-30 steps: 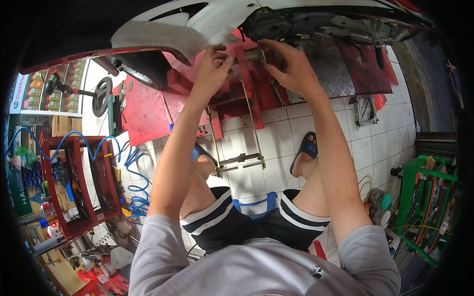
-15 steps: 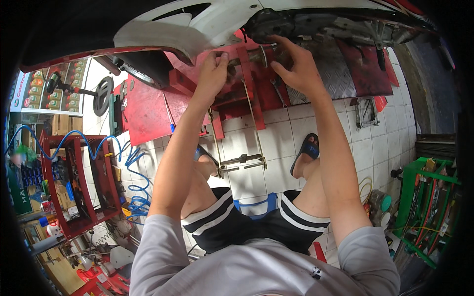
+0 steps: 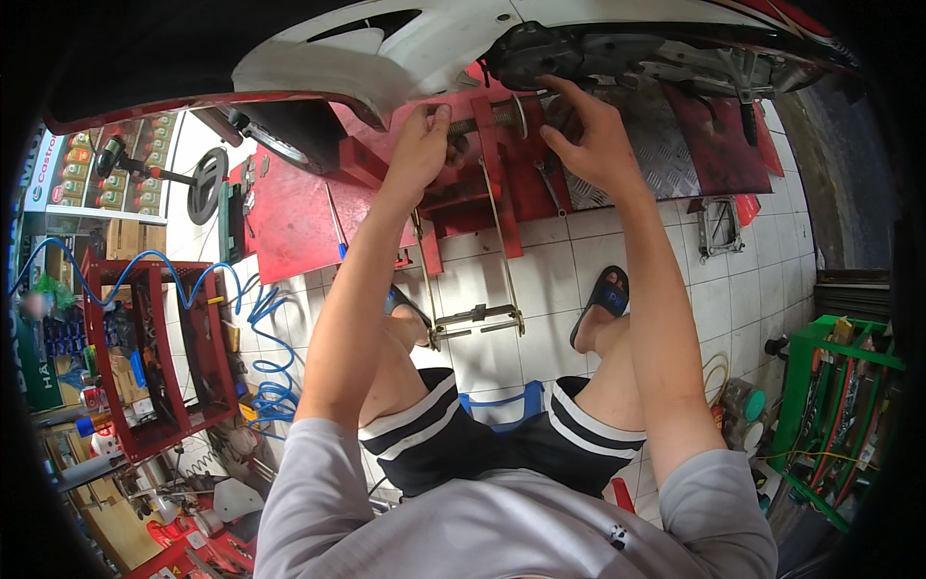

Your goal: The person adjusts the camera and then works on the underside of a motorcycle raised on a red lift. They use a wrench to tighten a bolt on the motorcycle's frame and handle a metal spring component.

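Observation:
My left hand [image 3: 421, 147] is curled closed at the left end of a threaded metal shaft [image 3: 467, 125]; what its fingers grip is hidden. The shaft passes through an upright red steel bracket [image 3: 487, 154] and carries a metal disc [image 3: 522, 119]. To the right of the disc, my right hand [image 3: 588, 140] has thumb and forefinger spread apart, the forefinger reaching up beneath a dark engine casing [image 3: 535, 53] of a raised motorbike with a white fairing [image 3: 357, 63]. A wrench [image 3: 552, 183] lies below that hand. Two long rods run down from the bracket to a crossbar [image 3: 479, 314].
The red lift platform [image 3: 294, 232] has a checker-plate section [image 3: 666, 154]. At left stand a red tool trolley [image 3: 149, 429], a coiled blue hose [image 3: 265, 376] and a shelved cabinet [image 3: 106, 164]. A green rack [image 3: 830, 405] is at right, a blue stool [image 3: 526, 400] beneath me.
Over the last second my left hand's fingers have curled in closer. My right hand has shifted slightly right, its forefinger straighter. The whole view has moved slightly.

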The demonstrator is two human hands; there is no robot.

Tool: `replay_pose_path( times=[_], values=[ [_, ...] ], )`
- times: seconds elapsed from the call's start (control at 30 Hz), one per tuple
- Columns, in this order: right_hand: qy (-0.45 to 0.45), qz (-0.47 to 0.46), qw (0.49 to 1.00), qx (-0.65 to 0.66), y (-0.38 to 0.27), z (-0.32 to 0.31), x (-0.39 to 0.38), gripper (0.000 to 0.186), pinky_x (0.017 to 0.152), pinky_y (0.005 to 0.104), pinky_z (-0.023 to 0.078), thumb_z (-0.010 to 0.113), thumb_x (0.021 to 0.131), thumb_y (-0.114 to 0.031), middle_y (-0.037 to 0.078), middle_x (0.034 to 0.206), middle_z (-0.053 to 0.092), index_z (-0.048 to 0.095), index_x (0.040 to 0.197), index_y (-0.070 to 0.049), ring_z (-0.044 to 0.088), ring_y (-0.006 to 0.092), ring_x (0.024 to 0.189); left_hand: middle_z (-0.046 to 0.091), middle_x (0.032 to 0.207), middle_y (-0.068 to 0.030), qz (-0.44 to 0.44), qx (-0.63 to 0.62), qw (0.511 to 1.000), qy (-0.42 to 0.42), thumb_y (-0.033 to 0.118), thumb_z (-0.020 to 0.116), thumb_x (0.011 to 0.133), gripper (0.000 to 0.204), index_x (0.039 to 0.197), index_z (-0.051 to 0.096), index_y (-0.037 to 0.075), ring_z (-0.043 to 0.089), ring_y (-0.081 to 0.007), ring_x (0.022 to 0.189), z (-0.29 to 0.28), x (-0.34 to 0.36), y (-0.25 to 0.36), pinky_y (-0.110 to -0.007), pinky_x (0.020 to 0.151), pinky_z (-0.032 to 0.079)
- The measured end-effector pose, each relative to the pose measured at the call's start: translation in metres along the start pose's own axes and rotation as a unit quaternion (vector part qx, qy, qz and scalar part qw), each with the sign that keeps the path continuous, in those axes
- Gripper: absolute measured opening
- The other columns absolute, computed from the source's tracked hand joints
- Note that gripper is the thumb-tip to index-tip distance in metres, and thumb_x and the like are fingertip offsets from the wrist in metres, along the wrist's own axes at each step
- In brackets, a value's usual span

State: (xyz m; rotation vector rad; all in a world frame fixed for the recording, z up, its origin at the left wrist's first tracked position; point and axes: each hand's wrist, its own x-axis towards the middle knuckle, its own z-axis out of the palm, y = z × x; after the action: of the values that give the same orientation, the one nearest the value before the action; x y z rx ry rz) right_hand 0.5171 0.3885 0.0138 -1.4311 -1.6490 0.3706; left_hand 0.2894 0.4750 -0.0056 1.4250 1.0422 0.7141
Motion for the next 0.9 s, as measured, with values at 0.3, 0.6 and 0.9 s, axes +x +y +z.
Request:
replay_pose_path(
  times=[0.3,0.6,0.9],
  values=[
    [-0.009,0.018,1.0,-0.005,-0.001,-0.003,-0.001,0.053,0.066,0.0347,0.049,0.068,0.072,-0.012,0.015,0.088,0.065,0.057,0.124,-0.009,0.061,0.0252,0.069,0.057,0.111,-0.0142,0.01,0.016,1.0,0.0,0.021,0.052,0.097,0.045,0.134,0.036,0.001,0.061,-0.0166,0.083,0.002,-0.003,0.004,-0.028,0.071,0.05],
    [0.0,-0.006,1.0,-0.02,0.002,-0.001,0.0,0.051,0.072,0.0371,0.051,0.067,0.072,-0.012,0.017,0.092,0.066,0.057,0.122,-0.009,0.064,0.0295,0.076,0.057,0.115,-0.0145,0.06,0.039,0.997,-0.01,0.027,0.052,0.098,0.047,0.135,0.037,0.002,0.06,-0.0166,0.085,0.003,-0.008,0.003,-0.029,0.073,0.049],
    [-0.017,0.023,0.999,-0.018,0.003,-0.004,-0.001,0.051,0.074,0.0381,0.051,0.067,0.073,-0.014,0.018,0.097,0.067,0.057,0.123,-0.008,0.065,0.0306,0.077,0.06,0.11,-0.0137,0.083,0.032,0.996,-0.004,0.028,0.051,0.098,0.047,0.133,0.039,0.0,0.06,-0.0163,0.085,0.006,-0.007,0.003,-0.027,0.07,0.049]
  ],
)
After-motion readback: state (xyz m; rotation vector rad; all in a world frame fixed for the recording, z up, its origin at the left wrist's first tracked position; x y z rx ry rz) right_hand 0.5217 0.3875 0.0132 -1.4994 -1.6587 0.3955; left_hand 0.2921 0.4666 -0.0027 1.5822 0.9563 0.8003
